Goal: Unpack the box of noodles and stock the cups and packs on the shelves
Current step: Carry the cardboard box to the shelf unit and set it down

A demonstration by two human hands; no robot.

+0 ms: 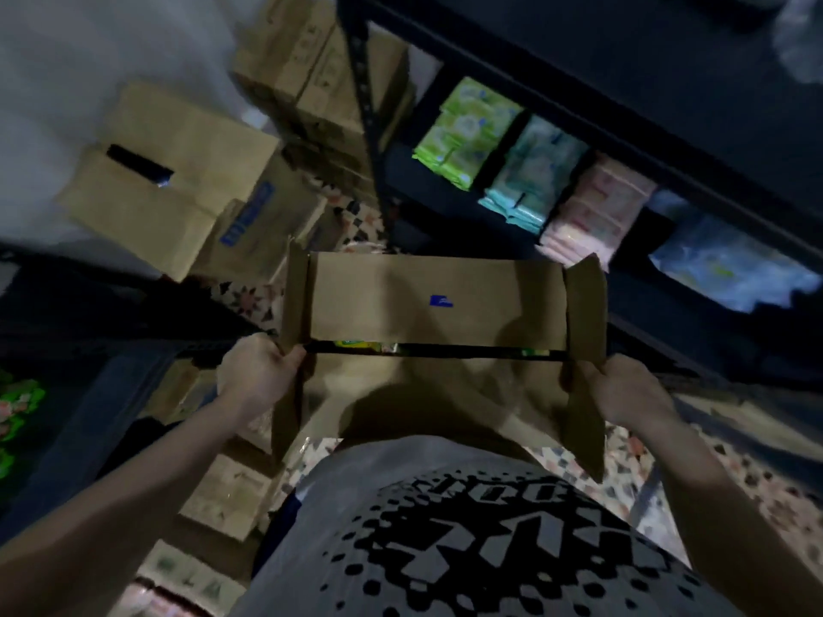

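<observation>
Holding the cardboard box [438, 300] in front of the body, the left hand [256, 376] and right hand [623, 391] each grip a side flap. It probably is light but bulky; better to support it under the bottom corners, since flaps bend.

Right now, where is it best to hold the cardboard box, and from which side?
Hold the cardboard box at its two short ends, one hand from each side, as the left hand and right hand grip there. It is long, and the top flaps are loose.
</observation>
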